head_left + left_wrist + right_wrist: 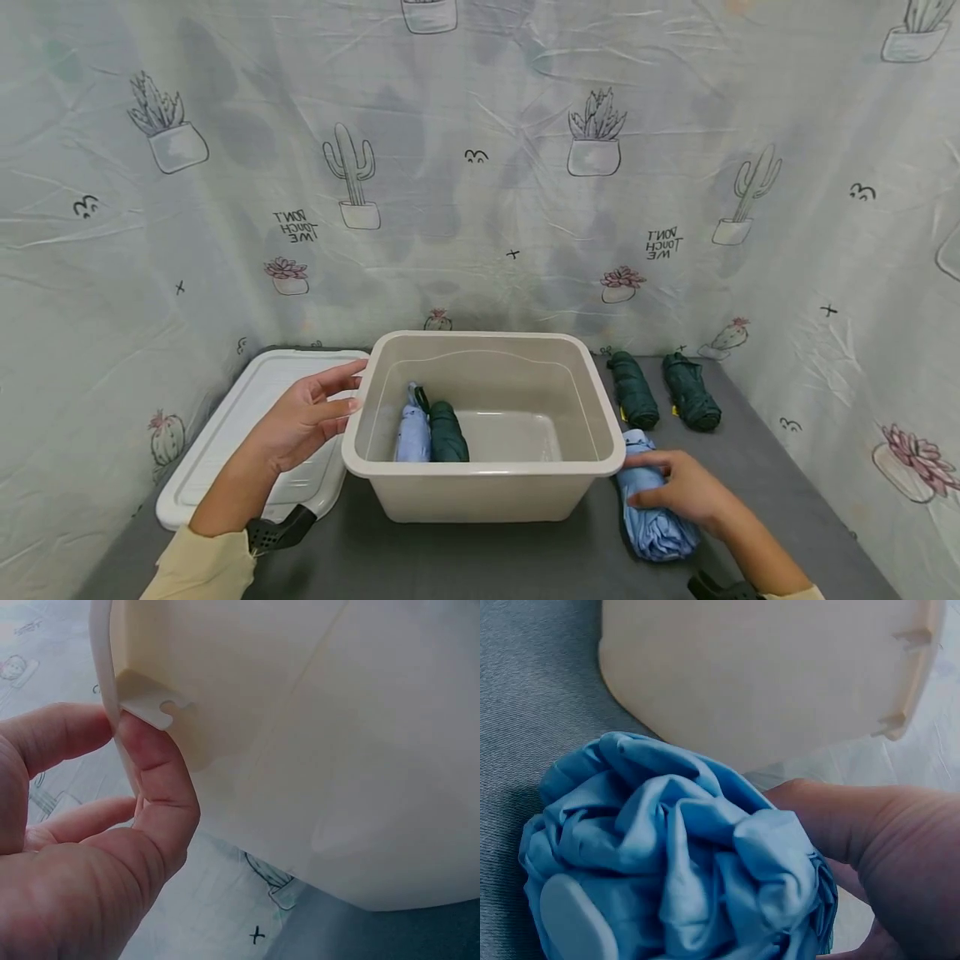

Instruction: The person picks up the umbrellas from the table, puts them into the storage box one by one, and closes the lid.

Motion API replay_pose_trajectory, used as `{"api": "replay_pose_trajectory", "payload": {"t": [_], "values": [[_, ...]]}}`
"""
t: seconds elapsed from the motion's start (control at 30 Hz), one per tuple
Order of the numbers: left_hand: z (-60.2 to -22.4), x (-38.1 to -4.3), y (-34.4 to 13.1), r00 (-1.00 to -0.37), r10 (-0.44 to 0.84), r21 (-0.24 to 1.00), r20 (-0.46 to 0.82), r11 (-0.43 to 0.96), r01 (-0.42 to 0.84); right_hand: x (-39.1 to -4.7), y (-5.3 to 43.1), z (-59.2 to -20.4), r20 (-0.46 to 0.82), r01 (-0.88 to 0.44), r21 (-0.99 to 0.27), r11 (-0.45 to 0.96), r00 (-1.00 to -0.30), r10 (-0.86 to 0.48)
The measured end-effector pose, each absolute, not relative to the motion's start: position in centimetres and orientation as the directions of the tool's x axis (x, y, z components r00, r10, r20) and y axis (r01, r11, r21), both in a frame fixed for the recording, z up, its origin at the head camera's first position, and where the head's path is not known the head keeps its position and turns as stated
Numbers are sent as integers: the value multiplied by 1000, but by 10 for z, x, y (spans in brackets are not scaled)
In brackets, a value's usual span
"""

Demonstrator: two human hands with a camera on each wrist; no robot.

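My left hand holds the left rim of a beige plastic bin. In the left wrist view its fingers curl at the rim beside a small notched tab. Inside the bin, a light-blue roll and a dark-green roll lie side by side at the left. To the right of the bin, my right hand grips a blue rolled fabric bundle, fingers and thumb across it. The right wrist view shows its crumpled end close up, with a pale oval piece at the lower left.
A white lid lies left of the bin, partly behind my left arm. Two dark-green rolls with yellow tags lie at the back right of the grey table. A cactus-print curtain hangs close behind and along both sides.
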State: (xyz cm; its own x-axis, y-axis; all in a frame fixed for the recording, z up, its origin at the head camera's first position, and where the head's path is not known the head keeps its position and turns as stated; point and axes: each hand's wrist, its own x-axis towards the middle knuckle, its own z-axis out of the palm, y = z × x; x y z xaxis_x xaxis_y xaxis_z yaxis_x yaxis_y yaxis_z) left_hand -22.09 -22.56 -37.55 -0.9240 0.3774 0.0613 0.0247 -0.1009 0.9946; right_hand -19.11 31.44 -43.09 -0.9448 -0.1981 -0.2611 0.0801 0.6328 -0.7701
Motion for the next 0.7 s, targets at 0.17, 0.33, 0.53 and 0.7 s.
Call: {"api": "replay_pose_trajectory", "payload": {"t": [0.17,0.33,0.53,0.7], "values": [[-376,-222,-227,-924,379,995,58,-97,23,-192,318,-428,-256,122,-760,638,-959,-121],[-378,-220,-228,-922,383,995,56,-102,18,-189,323,-416,-211,104,-817,567,-969,-126],[-378,-219,-228,-923,380,994,65,-102,28,-192,327,-397,-172,85,-869,488,-976,-137],[-377,-220,-227,-926,373,996,59,-90,27,-196,328,-382,-159,75,-916,394,-970,-185]]}}
